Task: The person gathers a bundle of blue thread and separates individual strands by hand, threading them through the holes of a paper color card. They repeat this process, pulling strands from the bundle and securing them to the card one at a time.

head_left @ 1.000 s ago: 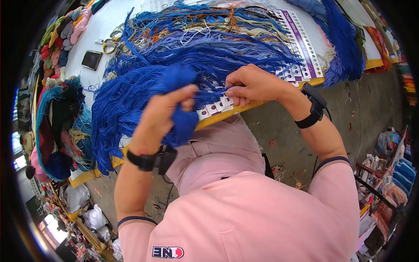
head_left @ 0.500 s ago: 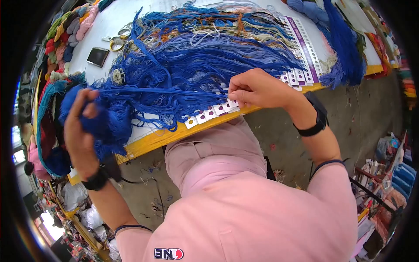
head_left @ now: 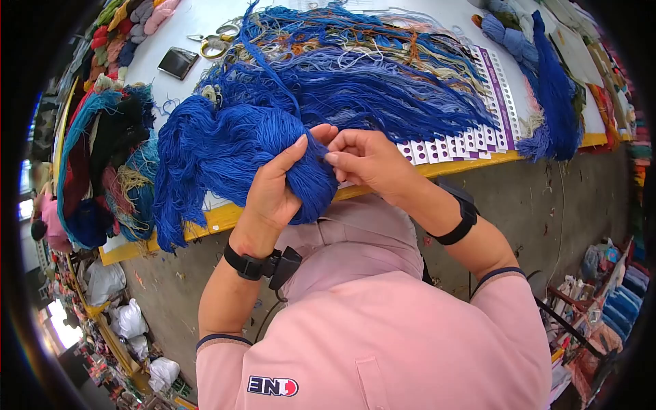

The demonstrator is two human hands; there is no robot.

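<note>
A thick bundle of bright blue yarn (head_left: 225, 147) lies over the table's front edge. Wrapped round its right end is my left hand (head_left: 277, 181), thumb on top. My right hand (head_left: 365, 162) is closed in a pinch against that same end, close to the left fingertips; what it pinches is too small to make out. Behind both hands, loose blue and mixed-colour threads (head_left: 383, 89) spread across the table, attached along white punched cards (head_left: 447, 147).
Scissors (head_left: 215, 45) and a dark square object (head_left: 178, 63) lie at the back left. Coloured skeins (head_left: 89, 157) hang at the left edge. Another blue hank (head_left: 557, 102) hangs at the right. The table has a yellow edge (head_left: 225, 216).
My left hand has moved right and now holds the blue bundle, which came along with it. My right hand has shifted slightly left in the view and meets it. The view has shifted.
</note>
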